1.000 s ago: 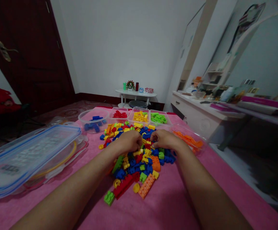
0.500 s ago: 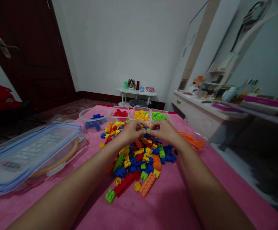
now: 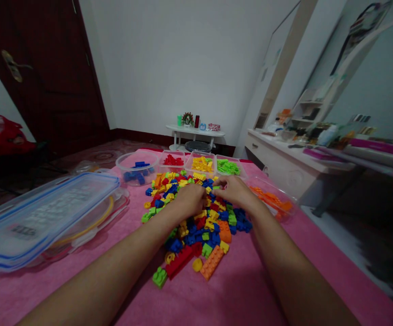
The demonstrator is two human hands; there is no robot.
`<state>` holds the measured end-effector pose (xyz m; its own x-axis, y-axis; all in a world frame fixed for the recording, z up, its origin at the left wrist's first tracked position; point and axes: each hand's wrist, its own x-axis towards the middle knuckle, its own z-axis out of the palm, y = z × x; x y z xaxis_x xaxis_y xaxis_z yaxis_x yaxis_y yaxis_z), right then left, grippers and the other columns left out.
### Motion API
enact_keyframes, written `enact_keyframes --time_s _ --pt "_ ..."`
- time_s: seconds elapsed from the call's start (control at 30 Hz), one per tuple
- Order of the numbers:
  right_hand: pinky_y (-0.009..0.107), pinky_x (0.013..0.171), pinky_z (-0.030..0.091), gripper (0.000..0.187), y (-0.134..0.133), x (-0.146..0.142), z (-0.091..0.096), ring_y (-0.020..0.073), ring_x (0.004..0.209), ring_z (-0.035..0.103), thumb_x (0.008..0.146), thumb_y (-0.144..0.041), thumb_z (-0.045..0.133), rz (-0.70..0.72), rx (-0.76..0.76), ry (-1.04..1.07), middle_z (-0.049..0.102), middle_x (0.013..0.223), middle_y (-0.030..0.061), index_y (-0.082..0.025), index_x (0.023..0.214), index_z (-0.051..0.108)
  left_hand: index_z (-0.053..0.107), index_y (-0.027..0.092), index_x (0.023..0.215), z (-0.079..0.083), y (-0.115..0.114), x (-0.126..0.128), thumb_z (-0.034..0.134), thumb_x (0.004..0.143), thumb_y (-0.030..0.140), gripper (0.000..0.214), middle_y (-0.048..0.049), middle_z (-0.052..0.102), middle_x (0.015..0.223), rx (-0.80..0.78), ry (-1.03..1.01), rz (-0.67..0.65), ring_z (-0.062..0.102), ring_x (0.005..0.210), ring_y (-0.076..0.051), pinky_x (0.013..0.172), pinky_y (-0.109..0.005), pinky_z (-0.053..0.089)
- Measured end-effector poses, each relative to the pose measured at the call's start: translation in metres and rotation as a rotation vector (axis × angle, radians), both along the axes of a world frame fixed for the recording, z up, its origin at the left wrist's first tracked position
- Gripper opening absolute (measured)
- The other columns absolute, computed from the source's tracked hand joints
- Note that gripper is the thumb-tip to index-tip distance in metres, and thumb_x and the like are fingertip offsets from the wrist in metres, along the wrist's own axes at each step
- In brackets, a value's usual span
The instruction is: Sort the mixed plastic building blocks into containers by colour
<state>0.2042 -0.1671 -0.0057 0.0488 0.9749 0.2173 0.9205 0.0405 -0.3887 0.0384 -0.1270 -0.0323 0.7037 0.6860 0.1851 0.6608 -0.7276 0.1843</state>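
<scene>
A heap of small plastic building bricks (image 3: 199, 222) in red, blue, yellow, green and orange lies on the pink cloth (image 3: 216, 294). My left hand (image 3: 191, 199) rests knuckles-up on the heap with its fingers curled down into the bricks. My right hand (image 3: 233, 190) is just right of it, fingers bent, pinching a small green brick (image 3: 216, 187) at its tips. What the left fingers hold is hidden.
Beyond the heap stand a round tub of blue bricks (image 3: 137, 168) and tubs of red bricks (image 3: 172, 160), yellow bricks (image 3: 202, 164) and green bricks (image 3: 227, 166). An orange-brick tub (image 3: 272, 199) sits right. Stacked clear lids (image 3: 47, 213) lie left. A white dresser (image 3: 284, 163) stands right.
Both hands had risen together above the heap half a second ago; now the left has dropped back into the bricks and the right has shifted slightly right with a green brick.
</scene>
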Motion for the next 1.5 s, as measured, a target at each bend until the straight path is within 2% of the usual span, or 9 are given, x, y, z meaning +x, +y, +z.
enact_keyframes --time_s 0.3,0.47,0.63,0.73,0.87,1.03,1.27,1.37,1.5 --pt "0.021 0.047 0.044 0.023 -0.003 -0.013 -0.002 0.0121 0.055 0.060 0.069 -0.027 0.062 0.171 -0.104 0.476 0.067 0.078 0.0022 -0.015 0.088 0.061 0.070 0.015 0.071 -0.001 0.021 -0.005 0.049 0.074 0.025 0.024 -0.0041 0.064 0.062 -0.141 -0.350 0.049 0.054 0.058 -0.014 0.052 -0.024 0.031" --pt "0.018 0.043 0.041 0.014 0.004 -0.014 -0.012 0.0113 0.051 0.058 0.069 -0.025 0.062 0.136 -0.006 0.475 0.063 0.062 -0.0010 -0.016 0.078 0.059 0.063 0.013 0.059 -0.010 0.028 -0.003 0.049 0.077 0.026 0.027 0.0013 0.051 0.050 -0.286 -0.591 -0.050 0.041 0.048 -0.009 0.049 -0.023 0.025" --pt "0.020 0.041 0.043 0.015 0.008 -0.009 -0.019 0.0136 0.050 0.060 0.069 -0.027 0.062 0.073 -0.054 0.569 0.064 0.061 -0.0002 -0.016 0.079 0.059 0.051 0.015 0.054 -0.020 0.033 -0.004 0.044 0.082 0.032 0.033 0.0027 0.044 0.051 -0.227 -0.793 0.042 0.040 0.051 -0.009 0.051 -0.023 0.024" --pt "0.022 0.042 0.045 0.013 0.023 0.002 -0.011 0.0147 0.047 0.060 0.069 -0.027 0.064 -0.016 -0.069 0.481 0.063 0.055 -0.0001 -0.016 0.073 0.060 0.053 0.015 0.056 -0.022 0.032 -0.004 0.045 0.082 0.031 0.031 0.0024 0.047 0.052 -0.211 -0.758 0.045 0.043 0.053 -0.010 0.052 -0.023 0.023" --pt "0.028 0.050 0.050 0.021 0.059 0.032 0.019 0.0179 0.051 0.062 0.064 -0.026 0.071 -0.191 0.038 0.325 0.064 0.056 0.0036 -0.012 0.077 0.062 0.057 0.015 0.060 -0.022 0.030 -0.005 0.045 0.082 0.032 0.030 0.0015 0.051 0.056 -0.220 -0.713 0.048 0.045 0.055 -0.010 0.053 -0.023 0.025" --pt "0.040 0.080 0.049 0.050 0.075 0.056 0.037 0.0253 0.087 0.064 0.066 -0.032 0.071 -0.338 0.321 0.074 0.067 0.101 0.0155 -0.010 0.110 0.058 0.057 0.015 0.058 -0.023 0.030 -0.005 0.045 0.082 0.032 0.032 0.0006 0.052 0.055 -0.205 -0.696 0.061 0.046 0.055 -0.011 0.053 -0.023 0.024" --pt "0.038 0.091 0.045 0.041 -0.008 0.034 -0.024 0.0225 0.104 0.059 0.087 -0.043 0.047 -0.022 0.320 0.074 0.063 0.115 0.0100 -0.018 0.117 0.057 0.057 0.015 0.058 -0.023 0.030 -0.005 0.046 0.082 0.031 0.031 -0.0006 0.054 0.056 -0.177 -0.667 0.067 0.047 0.054 -0.011 0.053 -0.023 0.024" --pt "0.041 0.099 0.039 0.042 -0.040 0.037 -0.050 0.0235 0.116 0.052 0.089 -0.043 0.044 0.011 0.247 0.024 0.058 0.125 0.0086 -0.021 0.123 0.054 0.056 0.016 0.056 -0.022 0.030 -0.005 0.046 0.081 0.031 0.031 -0.0001 0.052 0.054 -0.174 -0.651 0.076 0.047 0.054 -0.011 0.053 -0.023 0.024" --pt "0.044 0.106 0.032 0.048 -0.054 0.055 -0.076 0.0237 0.126 0.043 0.090 -0.044 0.040 0.015 0.140 -0.003 0.050 0.135 0.0090 -0.020 0.131 0.048 0.057 0.016 0.056 -0.020 0.029 -0.005 0.046 0.081 0.030 0.030 0.0002 0.051 0.053 -0.181 -0.637 0.082 0.046 0.053 -0.011 0.052 -0.023 0.023"
